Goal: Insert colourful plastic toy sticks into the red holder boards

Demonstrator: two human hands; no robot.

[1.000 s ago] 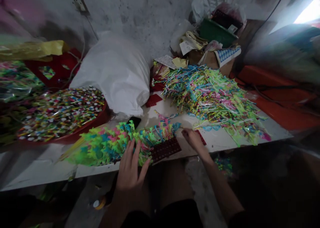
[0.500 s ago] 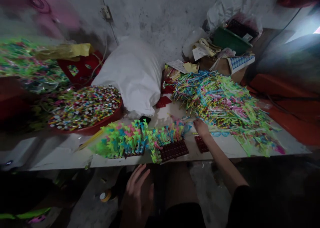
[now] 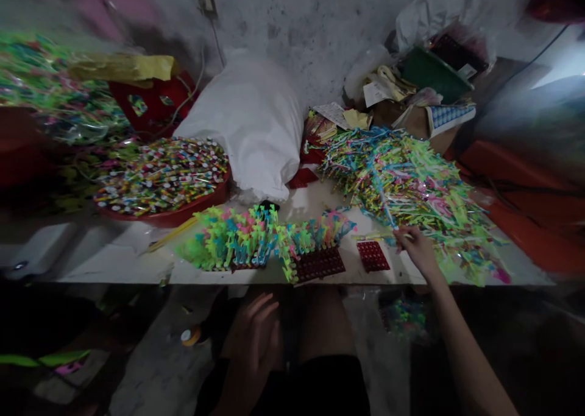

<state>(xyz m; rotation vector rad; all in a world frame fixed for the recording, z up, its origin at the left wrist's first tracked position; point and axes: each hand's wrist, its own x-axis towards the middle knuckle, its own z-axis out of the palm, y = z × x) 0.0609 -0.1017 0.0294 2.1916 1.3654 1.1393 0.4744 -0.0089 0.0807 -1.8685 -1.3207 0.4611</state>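
Note:
My right hand [image 3: 417, 250] is closed around the lower end of a thin light-blue plastic stick [image 3: 386, 203], which points up and away over the pile. Below and left of that hand lies a small dark-red perforated tray [image 3: 373, 256]. My left hand [image 3: 256, 331] rests over my lap with its fingers stretched out, holding nothing. Ahead of it, rows of small green, blue and pink plastic figures [image 3: 242, 236] stand at the table's front, some in dark-red trays [image 3: 320, 265]. A loose heap of colourful plastic sticks [image 3: 402, 184] lies beyond my right hand.
A red basin [image 3: 183, 217] full of small coloured pieces stands on the left of the white table [image 3: 114, 264]. A big white sack [image 3: 256, 117] leans behind. A red crate [image 3: 150, 111] is back left, a green bin [image 3: 434, 75] back right. An orange surface [image 3: 525, 197] flanks the right.
My right hand has moved right and toward me, now with a light-blue stick raised in it. The small tray beside it is more fully visible. My left hand stays over my lap.

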